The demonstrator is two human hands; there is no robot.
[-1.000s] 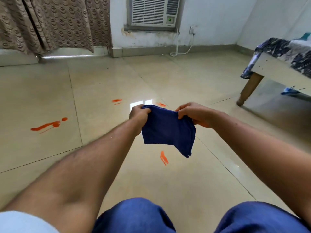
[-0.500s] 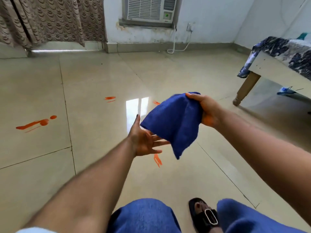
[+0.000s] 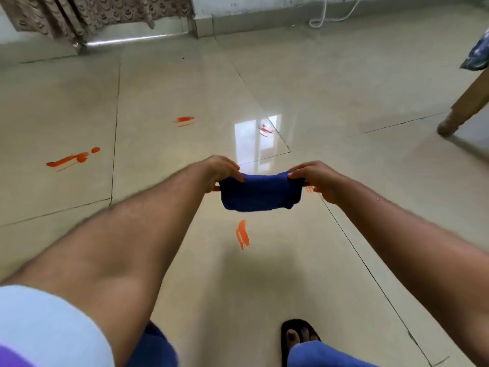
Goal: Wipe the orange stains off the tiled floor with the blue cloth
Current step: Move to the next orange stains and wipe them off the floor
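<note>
Glossy tiled floor (image 3: 330, 83) bears orange stains (image 3: 71, 158) at frame left and centre; left hand (image 3: 221, 170) and right hand (image 3: 316, 180) pinch the blue cloth (image 3: 260, 193).

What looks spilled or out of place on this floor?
Orange stains mark the tiled floor: a long smear with a dot at the left, a short streak farther off, one in the window's reflection and one just below the blue cloth. None looks wiped yet.

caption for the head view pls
Both hands hold a blue cloth above the orange-stained tiled floor.
</note>
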